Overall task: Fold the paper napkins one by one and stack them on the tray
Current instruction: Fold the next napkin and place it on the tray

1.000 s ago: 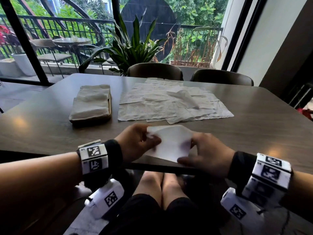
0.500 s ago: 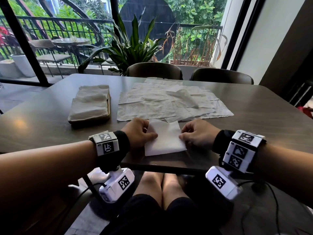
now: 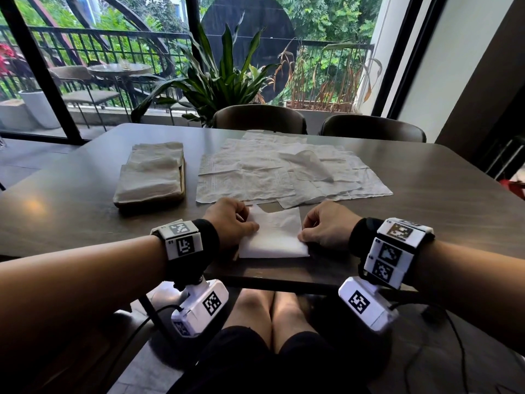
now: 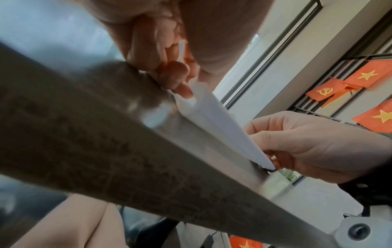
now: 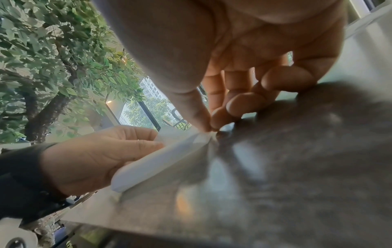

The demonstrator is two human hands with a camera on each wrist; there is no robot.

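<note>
A white folded napkin [image 3: 274, 237] lies near the table's front edge between my two hands. My left hand [image 3: 231, 223] pinches its left edge with thumb and curled fingers [image 4: 176, 78]. My right hand [image 3: 326, 226] pinches the right edge; thumb and fingertips [image 5: 212, 120] meet on the paper's corner [image 5: 203, 135]. The napkin's near fold [image 4: 229, 134] rests on the tabletop. A wooden tray [image 3: 181, 191] at the left carries a stack of folded napkins [image 3: 153, 174]. Several unfolded napkins [image 3: 272, 172] lie spread across the middle of the table.
The dark table [image 3: 440, 200] runs to a front edge just below my hands. Two chairs [image 3: 260, 119] stand at the far side, with a potted plant [image 3: 218, 78] and windows behind. One loose napkin's corner [image 3: 309, 160] curls upward in the pile.
Both hands carried the napkin forward from over the table's front edge and laid it on the tabletop. The hands moved apart to its left and right edges.
</note>
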